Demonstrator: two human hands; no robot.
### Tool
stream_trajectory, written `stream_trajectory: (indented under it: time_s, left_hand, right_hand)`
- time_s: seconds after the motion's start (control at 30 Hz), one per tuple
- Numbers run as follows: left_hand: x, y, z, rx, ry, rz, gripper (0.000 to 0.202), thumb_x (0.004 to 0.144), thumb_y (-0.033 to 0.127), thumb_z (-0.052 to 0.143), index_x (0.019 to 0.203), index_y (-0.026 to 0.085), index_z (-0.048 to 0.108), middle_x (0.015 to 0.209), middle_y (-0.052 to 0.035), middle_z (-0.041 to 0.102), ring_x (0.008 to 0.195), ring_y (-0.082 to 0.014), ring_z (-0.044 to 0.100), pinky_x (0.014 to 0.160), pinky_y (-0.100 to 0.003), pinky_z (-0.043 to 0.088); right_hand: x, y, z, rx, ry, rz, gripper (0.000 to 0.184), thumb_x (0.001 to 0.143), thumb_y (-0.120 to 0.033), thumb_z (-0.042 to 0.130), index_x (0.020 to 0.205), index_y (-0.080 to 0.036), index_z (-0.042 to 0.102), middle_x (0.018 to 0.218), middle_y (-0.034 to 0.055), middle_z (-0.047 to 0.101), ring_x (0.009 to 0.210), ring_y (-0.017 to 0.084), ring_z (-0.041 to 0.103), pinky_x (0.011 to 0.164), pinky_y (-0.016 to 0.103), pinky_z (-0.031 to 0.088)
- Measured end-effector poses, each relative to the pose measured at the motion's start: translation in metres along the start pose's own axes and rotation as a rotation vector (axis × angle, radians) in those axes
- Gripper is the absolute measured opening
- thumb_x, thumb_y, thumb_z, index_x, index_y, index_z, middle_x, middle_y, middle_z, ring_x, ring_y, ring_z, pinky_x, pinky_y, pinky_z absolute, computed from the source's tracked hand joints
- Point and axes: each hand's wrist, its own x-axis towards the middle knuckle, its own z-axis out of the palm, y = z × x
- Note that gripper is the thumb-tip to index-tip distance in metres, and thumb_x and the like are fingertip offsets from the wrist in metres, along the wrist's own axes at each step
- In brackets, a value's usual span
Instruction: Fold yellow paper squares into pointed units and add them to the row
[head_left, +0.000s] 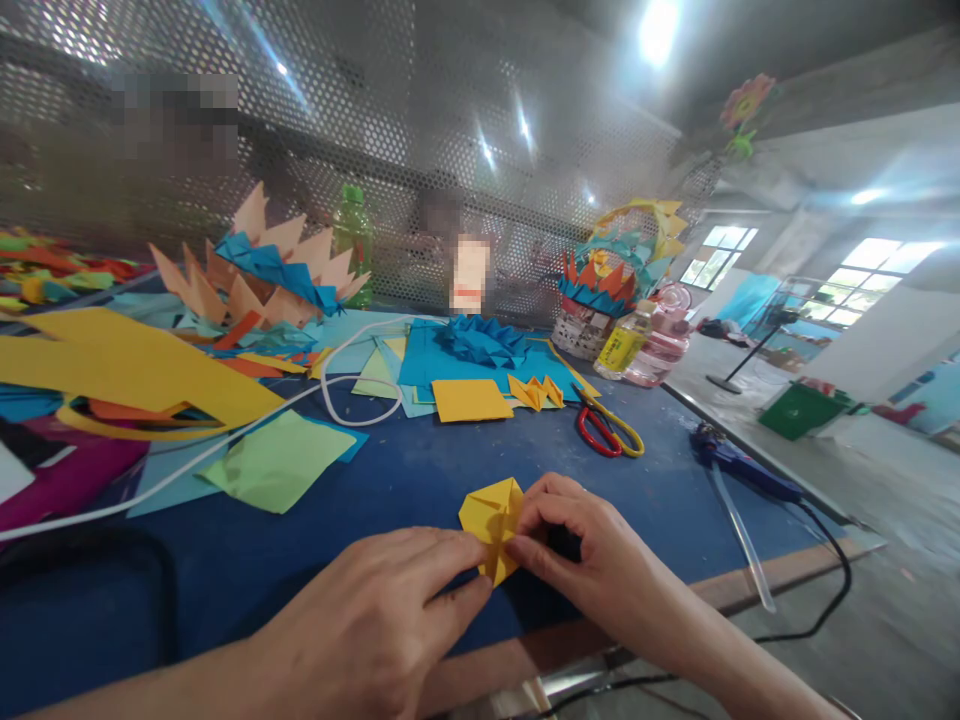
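Note:
A small folded piece of yellow paper (493, 518) lies on the blue table top (390, 500) near the front edge. My left hand (375, 625) presses its fingertips on the paper's lower left side. Fingers of my right hand (592, 560) are curled and pinch the paper's right edge. Both hands touch the same piece.
Red-and-yellow scissors (604, 430) and a glue gun (739, 470) with its cord lie to the right. Further back are a yellow folded sheet (469, 400), a blue folded paper flower (480, 340), a green sheet (277, 460), a white cable (330, 385), paper crowns, bottles (626, 345) and a basket.

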Motion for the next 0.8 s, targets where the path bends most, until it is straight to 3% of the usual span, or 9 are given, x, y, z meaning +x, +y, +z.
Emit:
stream_trajectory:
  time_s: [0.23,0.37,0.5,0.8]
  left_hand:
    - [-0.004,-0.006,0.014,0.018,-0.005,0.016,0.028,0.093,0.013,0.043,0.093,0.020,0.071,0.091,-0.0018,0.073,0.080,-0.0138,0.067,0.073,-0.020,0.052]
    - [-0.005,-0.009,0.014,0.117,-0.077,-0.020,0.028,0.093,0.024,0.049,0.109,0.022,0.071,0.098,-0.0058,0.072,0.094,-0.0203,0.067,0.081,-0.026,0.056]
    - [0.001,-0.008,0.009,0.161,-0.058,-0.022,0.032,0.093,0.026,0.050,0.118,0.022,0.069,0.104,-0.0073,0.072,0.101,-0.0227,0.066,0.087,-0.030,0.056]
    - [-0.011,-0.012,0.030,0.120,0.051,0.034,0.037,0.097,0.017,0.041,0.123,0.022,0.067,0.094,-0.0037,0.072,0.087,-0.0167,0.067,0.084,-0.025,0.055]
  right_hand:
    - [-0.001,0.001,0.009,-0.045,0.059,0.018,0.018,0.085,-0.009,0.067,0.075,-0.020,0.058,0.087,-0.0012,0.059,0.082,0.015,0.056,0.073,0.028,0.043]
    - [-0.001,0.002,0.011,-0.056,0.073,0.016,0.018,0.085,-0.010,0.067,0.076,-0.021,0.057,0.086,-0.0014,0.058,0.081,0.015,0.054,0.072,0.028,0.041]
    - [-0.002,0.002,0.013,-0.053,0.079,0.004,0.018,0.084,-0.009,0.066,0.075,-0.020,0.055,0.086,-0.0014,0.057,0.080,0.015,0.053,0.072,0.029,0.041]
    - [0.000,0.001,0.016,-0.099,0.123,-0.023,0.023,0.080,-0.002,0.064,0.073,-0.020,0.052,0.083,-0.0006,0.057,0.079,0.016,0.051,0.070,0.029,0.038]
